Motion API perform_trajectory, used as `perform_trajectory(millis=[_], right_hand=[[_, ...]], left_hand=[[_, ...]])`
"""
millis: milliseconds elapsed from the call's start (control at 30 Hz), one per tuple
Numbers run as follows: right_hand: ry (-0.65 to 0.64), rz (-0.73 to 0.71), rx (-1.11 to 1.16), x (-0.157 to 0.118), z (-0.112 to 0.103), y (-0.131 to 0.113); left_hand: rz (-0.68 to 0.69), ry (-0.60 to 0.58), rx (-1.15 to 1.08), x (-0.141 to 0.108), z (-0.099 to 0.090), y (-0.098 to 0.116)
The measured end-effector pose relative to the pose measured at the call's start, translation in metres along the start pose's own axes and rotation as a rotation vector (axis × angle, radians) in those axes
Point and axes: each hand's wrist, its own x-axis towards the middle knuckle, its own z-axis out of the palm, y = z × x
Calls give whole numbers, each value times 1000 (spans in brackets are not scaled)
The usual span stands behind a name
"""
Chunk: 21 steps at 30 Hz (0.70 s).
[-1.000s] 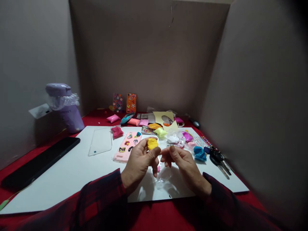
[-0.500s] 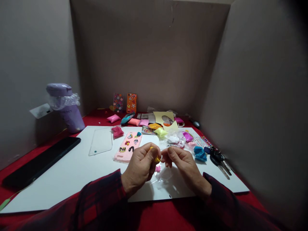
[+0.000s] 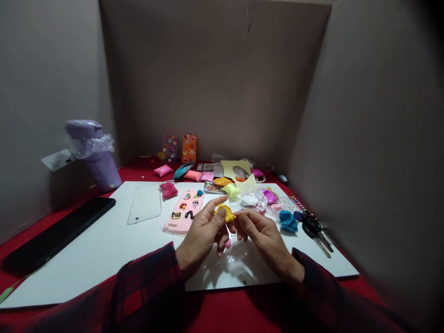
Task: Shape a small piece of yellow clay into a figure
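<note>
A crinkled lump of yellow modelling clay (image 3: 227,213) is held above the white board (image 3: 114,268). My left hand (image 3: 203,231) pinches it between thumb and fingers, with the index finger raised behind. From the other side, my right hand (image 3: 265,233) has thumb and fingertips closed at the lump's right edge. Under the hands lies a clear plastic wrapper (image 3: 237,252) beside a small pink piece (image 3: 228,243). Left of the left hand is a pink phone case (image 3: 176,224) decorated with small clay shapes, partly covered by that hand.
A clear phone case (image 3: 145,203), red packet (image 3: 169,189), blue packet (image 3: 288,221) and keys (image 3: 317,231) lie on the board. Farther left are a black phone (image 3: 58,236) and a purple bottle (image 3: 100,162). Two decorated cases, one orange (image 3: 189,148), stand at the back.
The yellow clay has come up and shows more between the fingers. My left hand has loosened from a tight fist, its index finger lifting. The right hand stays close by.
</note>
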Motion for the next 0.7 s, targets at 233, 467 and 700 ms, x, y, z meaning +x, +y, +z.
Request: perform_trajectory(millis=[233,467,700], right_hand=[[-92,-77,-180,-5,3,-8],[-51,-211,-342,-5,3,-10],[-42,-222,-374,-4,4,-11]], left_hand=[[-42,-32,167,-3,-1,-3],[-4,-90,270,-4,1,0],[21,-54,273,-7,1,0]])
